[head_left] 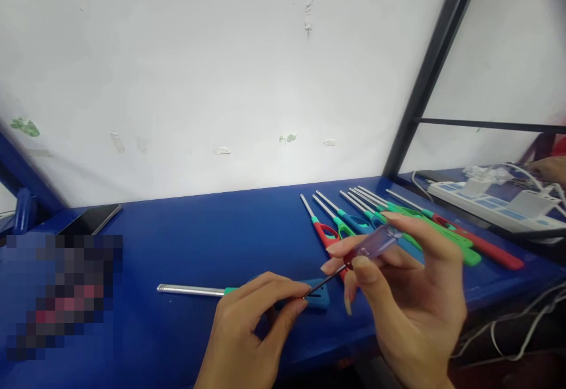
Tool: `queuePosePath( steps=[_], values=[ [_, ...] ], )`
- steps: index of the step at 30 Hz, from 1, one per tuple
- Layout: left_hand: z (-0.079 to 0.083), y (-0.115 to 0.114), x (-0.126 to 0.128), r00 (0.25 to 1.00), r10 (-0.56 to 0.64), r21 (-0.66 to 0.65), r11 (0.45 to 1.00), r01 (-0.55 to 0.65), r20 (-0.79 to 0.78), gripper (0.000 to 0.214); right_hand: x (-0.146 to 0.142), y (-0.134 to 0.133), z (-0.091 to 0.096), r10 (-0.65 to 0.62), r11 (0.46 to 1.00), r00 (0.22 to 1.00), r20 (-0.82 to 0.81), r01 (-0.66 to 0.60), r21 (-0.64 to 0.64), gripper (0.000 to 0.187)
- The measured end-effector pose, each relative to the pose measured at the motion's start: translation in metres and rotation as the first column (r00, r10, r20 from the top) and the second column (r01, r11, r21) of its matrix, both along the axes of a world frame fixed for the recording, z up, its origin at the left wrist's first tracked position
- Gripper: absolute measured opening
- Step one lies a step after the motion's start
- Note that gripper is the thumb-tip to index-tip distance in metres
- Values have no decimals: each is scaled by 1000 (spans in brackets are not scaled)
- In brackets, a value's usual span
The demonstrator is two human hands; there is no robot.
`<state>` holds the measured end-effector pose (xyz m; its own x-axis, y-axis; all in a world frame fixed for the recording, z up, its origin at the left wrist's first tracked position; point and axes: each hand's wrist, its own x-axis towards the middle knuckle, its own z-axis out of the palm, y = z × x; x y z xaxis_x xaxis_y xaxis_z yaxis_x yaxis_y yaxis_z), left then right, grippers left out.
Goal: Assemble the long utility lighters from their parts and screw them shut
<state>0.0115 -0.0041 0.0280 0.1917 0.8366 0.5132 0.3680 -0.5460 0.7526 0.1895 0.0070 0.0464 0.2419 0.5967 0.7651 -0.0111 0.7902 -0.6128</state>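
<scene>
My left hand (252,324) pinches the handle of a blue long-nosed lighter (318,296) that lies on the blue table (198,241), its metal tube (190,289) pointing left. My right hand (407,294) grips a small screwdriver (375,244) with a clear purple handle. The screwdriver's thin shaft slants down to the lighter's handle end, and its tip touches the handle by my left fingertips. Both hands are closed on what they hold.
A row of several long-nosed lighters (398,224), red, green and blue, lies behind my right hand. A white power strip (495,200) with plugs and cables sits at the far right. A dark phone (91,219) rests at the back left. A black frame post (433,65) rises against the white wall.
</scene>
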Motion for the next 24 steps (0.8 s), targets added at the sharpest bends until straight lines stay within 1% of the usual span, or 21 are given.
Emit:
queuePosePath(
  steps=[7,12,15,19,24],
  values=[
    [-2,-1,1,1000,-7,25,1000,7,15,22,1,0,-1,2,1000,1000,12,-2,-2,38],
    [-2,-1,0,1000,-7,37,999,6,23,23,-1,-1,0,9,1000,1000,-27,-10,-4,36],
    [-2,-1,0,1000,-15,36,999,15,19,23,-4,-3,2,-19,1000,999,-49,18,-11,38],
    [-2,-1,1,1000,-23,38,999,22,17,26,-6,-5,3,-56,998,997,-44,54,-34,35],
    [-1,-2,1,1000,-25,26,999,25,8,23,-2,-2,1,-20,1000,999,-26,20,-2,40]
  ],
)
